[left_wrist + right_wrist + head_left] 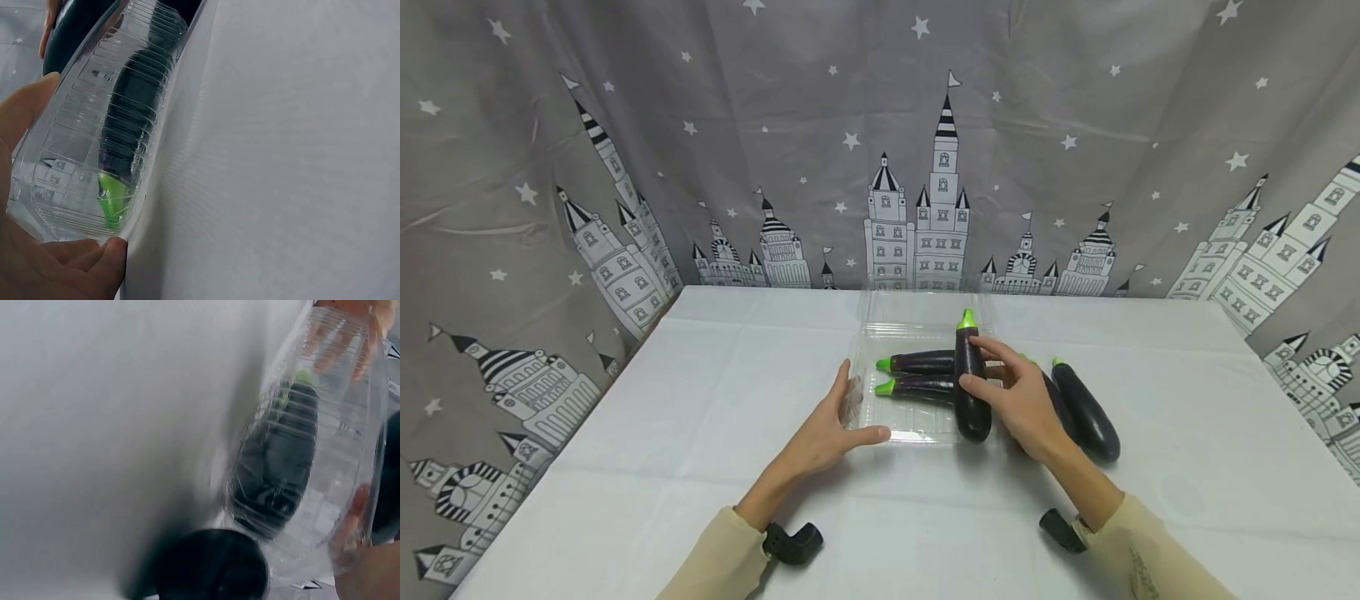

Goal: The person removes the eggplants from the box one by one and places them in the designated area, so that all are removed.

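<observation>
Nearest, bare white table gives open room. Left hand, fingers spread wide, touches the clear box at its left side. Right hand grips one eggplant crosswise over two boxed eggplants; loading appears in hand, next calling for turning it parallel. Two loose eggplants lie right; the open lid reaches the table's far edge.
</observation>
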